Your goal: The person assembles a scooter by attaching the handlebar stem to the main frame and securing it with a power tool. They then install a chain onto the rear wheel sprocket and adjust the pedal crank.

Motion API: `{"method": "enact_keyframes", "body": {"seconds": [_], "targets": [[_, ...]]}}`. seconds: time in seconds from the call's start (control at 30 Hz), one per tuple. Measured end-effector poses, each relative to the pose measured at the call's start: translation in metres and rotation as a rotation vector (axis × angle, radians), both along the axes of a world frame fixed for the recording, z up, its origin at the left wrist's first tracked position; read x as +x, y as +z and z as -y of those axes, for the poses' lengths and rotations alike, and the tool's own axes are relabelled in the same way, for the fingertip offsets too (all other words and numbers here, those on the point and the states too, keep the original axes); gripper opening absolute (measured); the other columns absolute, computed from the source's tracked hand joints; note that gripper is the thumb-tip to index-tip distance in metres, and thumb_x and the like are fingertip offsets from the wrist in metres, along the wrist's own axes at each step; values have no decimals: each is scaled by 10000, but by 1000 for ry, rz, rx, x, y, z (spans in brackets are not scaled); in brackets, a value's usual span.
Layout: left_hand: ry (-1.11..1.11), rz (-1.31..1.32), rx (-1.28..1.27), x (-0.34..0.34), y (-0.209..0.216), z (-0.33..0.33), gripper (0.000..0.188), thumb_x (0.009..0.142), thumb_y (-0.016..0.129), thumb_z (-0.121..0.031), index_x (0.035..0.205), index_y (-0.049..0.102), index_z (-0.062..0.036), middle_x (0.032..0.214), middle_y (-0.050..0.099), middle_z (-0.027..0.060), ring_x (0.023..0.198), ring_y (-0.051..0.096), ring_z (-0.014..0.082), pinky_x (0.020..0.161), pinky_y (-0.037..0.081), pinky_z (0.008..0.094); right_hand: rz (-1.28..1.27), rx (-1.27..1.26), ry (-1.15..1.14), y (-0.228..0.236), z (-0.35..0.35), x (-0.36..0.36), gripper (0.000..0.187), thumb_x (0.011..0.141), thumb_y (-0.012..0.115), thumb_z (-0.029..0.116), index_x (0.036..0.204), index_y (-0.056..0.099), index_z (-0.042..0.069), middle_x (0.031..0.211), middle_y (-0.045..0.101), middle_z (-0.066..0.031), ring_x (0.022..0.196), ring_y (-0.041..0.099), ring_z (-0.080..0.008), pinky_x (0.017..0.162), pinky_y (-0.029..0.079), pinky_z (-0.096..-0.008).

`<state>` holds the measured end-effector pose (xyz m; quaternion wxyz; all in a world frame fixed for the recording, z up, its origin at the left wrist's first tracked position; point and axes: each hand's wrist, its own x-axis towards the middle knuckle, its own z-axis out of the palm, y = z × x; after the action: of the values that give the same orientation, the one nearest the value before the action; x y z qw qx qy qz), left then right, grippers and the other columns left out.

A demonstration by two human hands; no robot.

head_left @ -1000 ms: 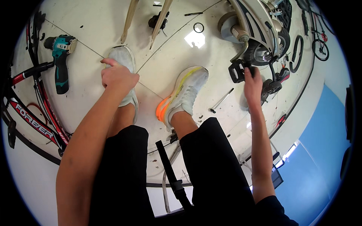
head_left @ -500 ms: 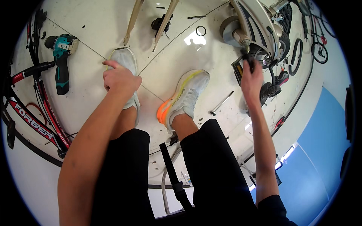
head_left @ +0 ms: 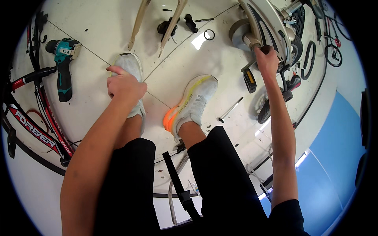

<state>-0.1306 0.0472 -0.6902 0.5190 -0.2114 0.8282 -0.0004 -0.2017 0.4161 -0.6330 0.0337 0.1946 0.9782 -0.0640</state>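
Observation:
My right hand [head_left: 268, 63] is closed round the end of a short beige cylindrical fitting [head_left: 249, 39]. The fitting sticks out of a beige bicycle frame [head_left: 266, 19] at the upper right; the fingers hide its tip. Over my left shoe [head_left: 128, 63] hangs my left hand [head_left: 125, 85], its fingers mostly curled and one digit poking out to the left. Anything inside that hand is hidden. Just below the right hand is a black pedal with yellow reflectors [head_left: 249, 80]. A small black part [head_left: 191, 23] lies on the floor at the top.
A teal and black cordless drill [head_left: 64, 69] lies left, beside a red and black bicycle frame [head_left: 39, 118]. Two beige fork legs [head_left: 138, 25] reach in at the top, near a black ring [head_left: 209, 34]. A metal rod tool [head_left: 231, 109] lies right of my right shoe [head_left: 197, 98].
The black piece has left my right hand, and a black part now lies on the floor at the top. That hand has moved up onto the fitting, while the left has stayed put.

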Motion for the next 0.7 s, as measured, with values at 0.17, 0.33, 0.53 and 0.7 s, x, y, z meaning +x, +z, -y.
{"method": "enact_keyframes", "body": {"seconds": [0.17, 0.33, 0.53, 0.7], "targets": [[-3, -1, -2, 0, -1, -3, 1206, 689, 724, -425, 1374, -77, 161, 1167, 484, 317, 982, 599, 313, 733, 538, 377, -71, 89, 34, -16, -4, 5, 374, 717, 658, 287, 914, 620, -29, 917, 644, -222, 894, 609, -383, 807, 468, -425], [22, -7, -8, 1, -3, -2, 1213, 690, 729, -430, 1377, -81, 156, 1168, 483, 315, 967, 607, 305, 726, 540, 360, -78, 46, 43, -18, 1, 5, 362, 695, 675, 253, 893, 610, -43, 906, 631, -229, 884, 601, -386, 803, 463, -433], [34, 45, 12, -4, -1, -2, 1151, 697, 684, -383, 1368, -61, 183, 1195, 452, 334, 1016, 553, 307, 626, 545, 372, -70, 80, 155, -15, -2, 5, 358, 697, 695, 238, 883, 604, -55, 900, 623, -226, 862, 601, -392, 786, 471, -436], [33, 34, -1, -2, -5, -1, 1159, 696, 688, -393, 1371, -61, 179, 1196, 455, 332, 1017, 555, 313, 628, 548, 382, -48, 97, 305, -11, -11, 4, 328, 726, 692, 217, 892, 607, -52, 906, 620, -223, 849, 602, -396, 775, 475, -441]]}}
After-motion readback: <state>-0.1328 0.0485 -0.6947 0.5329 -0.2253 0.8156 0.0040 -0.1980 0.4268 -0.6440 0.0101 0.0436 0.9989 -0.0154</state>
